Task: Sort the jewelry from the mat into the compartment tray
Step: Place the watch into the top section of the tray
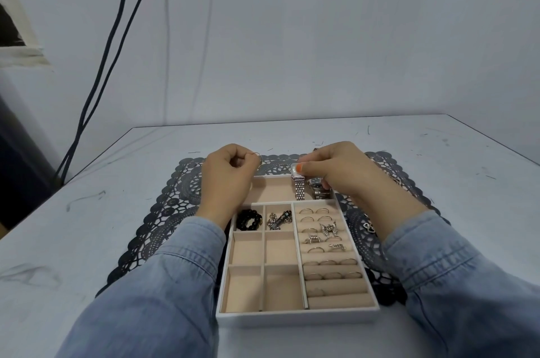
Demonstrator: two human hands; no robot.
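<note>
left hand [230,175] pinches thin hoop [257,155] at tray's [298,317] far-left corner | right hand [343,172] pinches silver link-strap watch [299,189] over tray's far compartment | lace mat [175,205] beneath, scuffed white bench [87,211], pale wall [321,36]

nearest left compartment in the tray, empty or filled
Empty: the nearest left compartment of the tray shows only bare beige lining, while the black bead bracelet sits two compartments farther back.

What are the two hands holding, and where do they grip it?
The left hand pinches a thin metal hoop by its edge. The right hand pinches a silver metal-link watch at its case end, with the strap dangling.
</note>
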